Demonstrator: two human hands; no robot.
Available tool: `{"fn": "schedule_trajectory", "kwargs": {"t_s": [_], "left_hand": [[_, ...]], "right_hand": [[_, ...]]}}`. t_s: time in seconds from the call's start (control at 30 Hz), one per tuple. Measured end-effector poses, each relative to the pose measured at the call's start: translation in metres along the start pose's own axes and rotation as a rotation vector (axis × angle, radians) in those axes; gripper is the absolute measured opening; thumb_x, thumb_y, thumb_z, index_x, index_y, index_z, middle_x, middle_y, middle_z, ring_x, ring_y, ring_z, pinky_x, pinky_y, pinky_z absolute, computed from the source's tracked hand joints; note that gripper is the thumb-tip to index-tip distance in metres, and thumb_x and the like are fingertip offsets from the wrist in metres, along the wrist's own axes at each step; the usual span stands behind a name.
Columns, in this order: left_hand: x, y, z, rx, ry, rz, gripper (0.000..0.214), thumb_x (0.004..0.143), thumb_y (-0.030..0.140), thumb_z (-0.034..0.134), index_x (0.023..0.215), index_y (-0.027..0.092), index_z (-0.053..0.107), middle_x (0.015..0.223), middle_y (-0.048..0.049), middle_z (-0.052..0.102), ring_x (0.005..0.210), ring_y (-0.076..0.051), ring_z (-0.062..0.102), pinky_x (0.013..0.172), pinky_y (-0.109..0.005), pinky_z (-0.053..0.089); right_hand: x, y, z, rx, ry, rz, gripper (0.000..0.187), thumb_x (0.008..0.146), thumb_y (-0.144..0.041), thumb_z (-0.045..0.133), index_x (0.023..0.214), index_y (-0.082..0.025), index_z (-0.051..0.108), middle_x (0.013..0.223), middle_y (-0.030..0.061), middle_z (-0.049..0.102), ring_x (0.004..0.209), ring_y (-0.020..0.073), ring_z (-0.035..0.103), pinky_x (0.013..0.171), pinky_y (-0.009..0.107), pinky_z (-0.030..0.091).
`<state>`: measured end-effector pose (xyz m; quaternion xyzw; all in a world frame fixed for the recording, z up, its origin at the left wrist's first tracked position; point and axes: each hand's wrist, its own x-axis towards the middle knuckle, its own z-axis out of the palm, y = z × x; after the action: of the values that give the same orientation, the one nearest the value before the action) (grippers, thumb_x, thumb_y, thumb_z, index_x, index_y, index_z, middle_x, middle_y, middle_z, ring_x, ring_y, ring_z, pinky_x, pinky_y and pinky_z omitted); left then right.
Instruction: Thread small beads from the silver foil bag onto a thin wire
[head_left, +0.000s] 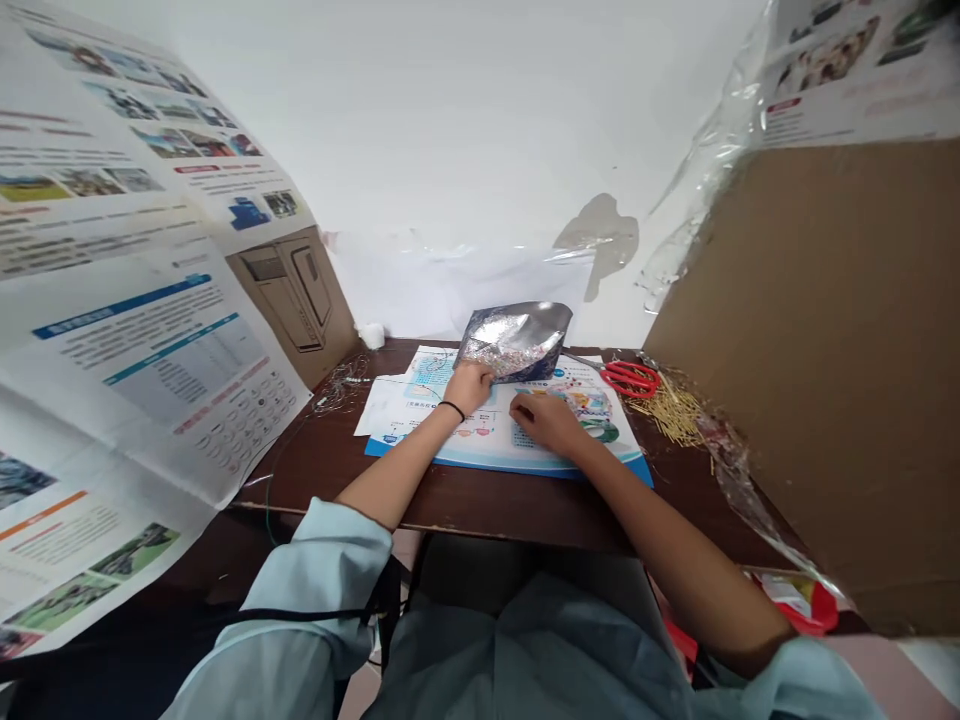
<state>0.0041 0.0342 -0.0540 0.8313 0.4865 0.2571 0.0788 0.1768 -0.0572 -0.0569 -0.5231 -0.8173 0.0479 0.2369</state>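
Observation:
My left hand [471, 385], with a black band at the wrist, is at the near left edge of an open silver pouch [517, 335]. Its fingers are curled together; what they pinch, if anything, is too small to tell. Many tiny light and reddish beads [491, 360] lie inside the pouch. To the right, my right hand [547, 420] rests low over a printed sheet [465, 440], thumb and fingers drawn together. Whatever is between them cannot be made out.
Red-handled scissors [630, 379] lie right of the pouch beside a heap of thin golden sticks [679, 415]. Tangled clear thread [337, 385] lies at the left. A paper-covered panel [172, 300] and a cardboard panel [840, 350] flank the dark table [480, 505].

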Motion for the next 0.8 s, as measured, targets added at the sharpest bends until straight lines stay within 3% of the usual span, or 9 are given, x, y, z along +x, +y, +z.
{"fn": "schedule_trajectory", "kwargs": {"t_s": [0.4, 0.63, 0.8], "left_hand": [[0.0033, -0.0060, -0.0037, 0.082, -0.007, -0.081, 0.019, 0.078, 0.016, 0.059, 0.084, 0.016, 0.076, 0.094, -0.0135, 0.071, 0.098, -0.028, 0.063, 0.089, -0.036, 0.047], [0.0062, -0.0012, -0.0061, 0.090, -0.039, -0.172, 0.024, 0.079, 0.015, 0.055, 0.088, 0.020, 0.076, 0.096, -0.0116, 0.072, 0.092, -0.028, 0.065, 0.082, -0.036, 0.048], [0.0068, -0.0026, -0.0054, 0.125, -0.007, -0.142, 0.023, 0.081, 0.018, 0.055, 0.094, 0.019, 0.074, 0.098, -0.0130, 0.072, 0.094, -0.028, 0.065, 0.082, -0.035, 0.048]], "right_hand": [[-0.0004, 0.0063, -0.0061, 0.007, 0.047, 0.023, 0.020, 0.091, -0.023, 0.048, 0.095, -0.018, 0.067, 0.085, 0.0057, 0.070, 0.076, 0.0167, 0.057, 0.067, 0.025, 0.031], [0.0013, 0.0051, -0.0052, -0.015, 0.021, 0.026, 0.021, 0.092, -0.025, 0.047, 0.095, -0.019, 0.066, 0.085, 0.0052, 0.068, 0.077, 0.0169, 0.055, 0.067, 0.026, 0.030], [0.0008, 0.0056, -0.0068, -0.020, 0.023, 0.025, 0.021, 0.092, -0.025, 0.046, 0.093, -0.019, 0.066, 0.084, 0.0050, 0.068, 0.076, 0.0166, 0.055, 0.067, 0.026, 0.029]]}}
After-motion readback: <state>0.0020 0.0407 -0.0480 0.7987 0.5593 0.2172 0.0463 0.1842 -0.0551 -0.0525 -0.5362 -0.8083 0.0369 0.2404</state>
